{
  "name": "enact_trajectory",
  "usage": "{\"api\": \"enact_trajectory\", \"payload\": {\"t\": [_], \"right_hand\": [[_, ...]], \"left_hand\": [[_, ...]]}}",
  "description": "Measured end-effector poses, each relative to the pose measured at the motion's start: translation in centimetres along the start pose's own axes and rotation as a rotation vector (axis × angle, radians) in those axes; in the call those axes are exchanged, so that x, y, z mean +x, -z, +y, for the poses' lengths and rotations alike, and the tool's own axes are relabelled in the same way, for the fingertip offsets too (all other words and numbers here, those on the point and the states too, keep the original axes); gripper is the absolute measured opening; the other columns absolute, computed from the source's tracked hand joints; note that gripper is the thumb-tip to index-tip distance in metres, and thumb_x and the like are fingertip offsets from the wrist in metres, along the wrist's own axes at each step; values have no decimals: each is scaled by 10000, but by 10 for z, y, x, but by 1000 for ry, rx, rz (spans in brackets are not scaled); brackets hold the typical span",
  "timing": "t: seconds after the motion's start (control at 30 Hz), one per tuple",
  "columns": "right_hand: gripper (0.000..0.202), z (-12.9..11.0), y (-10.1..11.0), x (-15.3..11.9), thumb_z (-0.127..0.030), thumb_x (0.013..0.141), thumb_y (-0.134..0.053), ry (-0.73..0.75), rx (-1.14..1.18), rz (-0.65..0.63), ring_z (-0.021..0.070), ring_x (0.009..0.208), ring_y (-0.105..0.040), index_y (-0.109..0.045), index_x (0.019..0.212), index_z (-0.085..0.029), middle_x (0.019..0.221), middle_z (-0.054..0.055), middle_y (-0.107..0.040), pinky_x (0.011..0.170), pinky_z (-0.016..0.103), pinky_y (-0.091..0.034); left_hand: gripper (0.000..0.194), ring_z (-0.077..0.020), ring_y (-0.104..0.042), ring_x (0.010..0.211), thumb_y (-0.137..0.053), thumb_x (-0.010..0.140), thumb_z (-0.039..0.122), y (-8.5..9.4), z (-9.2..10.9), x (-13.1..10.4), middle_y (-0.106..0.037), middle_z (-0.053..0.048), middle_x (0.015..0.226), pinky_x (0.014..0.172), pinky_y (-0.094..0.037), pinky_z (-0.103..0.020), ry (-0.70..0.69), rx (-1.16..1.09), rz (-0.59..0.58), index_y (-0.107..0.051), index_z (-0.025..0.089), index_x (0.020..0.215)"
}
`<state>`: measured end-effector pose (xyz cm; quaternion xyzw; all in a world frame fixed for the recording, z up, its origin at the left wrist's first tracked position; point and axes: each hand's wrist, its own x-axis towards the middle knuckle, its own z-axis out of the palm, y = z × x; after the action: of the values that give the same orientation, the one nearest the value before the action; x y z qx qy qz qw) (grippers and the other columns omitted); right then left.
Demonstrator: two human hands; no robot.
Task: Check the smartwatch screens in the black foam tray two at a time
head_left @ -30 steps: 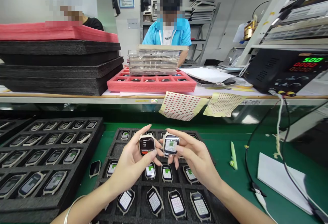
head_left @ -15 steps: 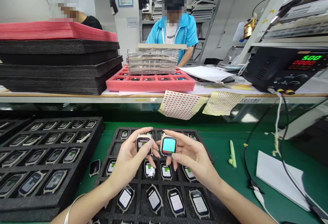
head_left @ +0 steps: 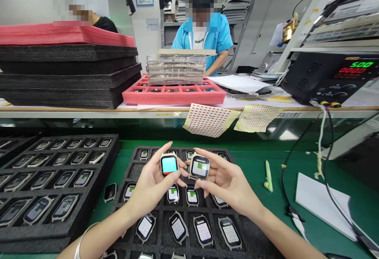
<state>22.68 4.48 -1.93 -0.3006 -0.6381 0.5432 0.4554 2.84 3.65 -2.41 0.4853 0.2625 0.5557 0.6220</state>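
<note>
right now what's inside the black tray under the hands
Watches sit in the tray, several lit. The left hand, right hand and held watches cover part of it; whatever lies behind them cannot be seen.

On the right of the green table (head_left: 251, 158) lie a slim pale-green object (head_left: 268, 177) and a white paper pad (head_left: 322, 203), with a black cable (head_left: 286, 190) beside the pad. Above, a raised shelf (head_left: 83, 114) carries, from left to right, stacked black foam (head_left: 68, 79) topped by a red foam slab (head_left: 65, 36); a red foam tray (head_left: 174, 99) under clear plastic trays (head_left: 177, 71); loose white papers (head_left: 241, 83); and a black power supply (head_left: 328, 85) showing green and red digits. Two dotted sheets, one larger (head_left: 211, 121) and one smaller (head_left: 257, 118), hang from its edge. Behind stands a person in a blue shirt (head_left: 223, 38).
</note>
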Motion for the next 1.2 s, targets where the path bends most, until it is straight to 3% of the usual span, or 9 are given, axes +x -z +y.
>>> {"api": "enact_trajectory", "payload": {"t": [0.1, 0.3, 0.5, 0.6, 0.73, 0.83, 0.93, 1.07, 1.2], "right_hand": [[598, 4, 21, -12, -220, 843, -686, -62, -93, -2, 196, 753, -667, -426, 1381, -246, 1037, 82, -645, 550, 271, -569], [471, 25, 93, -48, -387, 821, -702, -146, -762, -39, 188, 710, -597, -572, 1239, -214, 1130, 89, -597, 672, 352, -540], [418, 63, 120, -90, -424, 853, -645, -107, -921, -70, 286, 1077, -536, -602, 1179, -164, 1102, 114, -586, 964, 446, -434], [448, 70, 114, -101, -404, 861, -642, -106, -932, -57, 273, 1093, -528, -573, 1248, -188, 1138, 104, -577, 984, 442, -418], [489, 56, 109, -112, -347, 923, -555, -45, -962, 73, 268, 1170, -491, -438, 1383, -229, 1275, 112, -511, 998, 445, -404], [336, 36, 106, -128, -292, 962, -494, 44, -989, 307, 253, 1048, -554, -495, 1290, -220, 1192, 122, -555, 882, 421, -462], [91, 24, 88, -154, -278, 936, -564, 332, -1063, 474, 222, 785, -573, -581, 987, -204, 861, 74, -607, 700, 376, -464], [283, 40, 33, -187, -362, 952, -510, 591, -1222, 76, 175, 581, -479, -549, 737, -182, 625, 23, -522, 525, 321, -368], [299, 65, -13, -194, -104, 896, -385, 620, -1322, -237, 148, 575, -444, -585, 682, -168, 687, 19, -555, 584, 315, -378]], "left_hand": [[748, -192, -624, 926, -706, 781, 119, -1, -5, -3, -564, -73, 1095, 756, -544, -295, 42, 0, -37, -314, 251, 1404], [761, -203, -628, 970, -592, 876, 185, -4, -20, -11, -611, -40, 1011, 902, -491, -399, 229, 111, -170, -109, 294, 1454], [430, -264, -575, 1012, -636, 813, 221, -38, -45, -23, -581, -77, 1122, 894, -466, -438, 92, 862, -581, -458, 225, 1204], [388, -291, -545, 960, -669, 789, 270, -73, -67, -31, -571, -101, 1058, 826, -479, -452, -63, 1088, -782, -508, 157, 1123], [357, -298, -501, 965, -659, 807, 352, -112, -104, -27, -546, -130, 1061, 827, -459, -442, -247, 1279, -762, -547, 98, 1030], [377, -323, -482, 981, -653, 810, 388, -122, -130, -16, -537, -149, 1057, 830, -441, -465, -272, 1390, -679, -555, 83, 1007], [523, -338, -483, 973, -677, 756, 530, -118, -146, -9, -541, -161, 1041, 823, -441, -479, -244, 1402, -686, -566, 73, 984], [604, -294, -493, 962, -609, 764, 627, -105, -136, -2, -544, -123, 1058, 827, -453, -434, -214, 1327, -729, -546, 102, 1054], [257, -270, -492, 1005, -526, 876, 278, -82, -97, 10, -549, -102, 1070, 863, -433, -419, -169, 1370, -687, -510, 135, 1088]]}}
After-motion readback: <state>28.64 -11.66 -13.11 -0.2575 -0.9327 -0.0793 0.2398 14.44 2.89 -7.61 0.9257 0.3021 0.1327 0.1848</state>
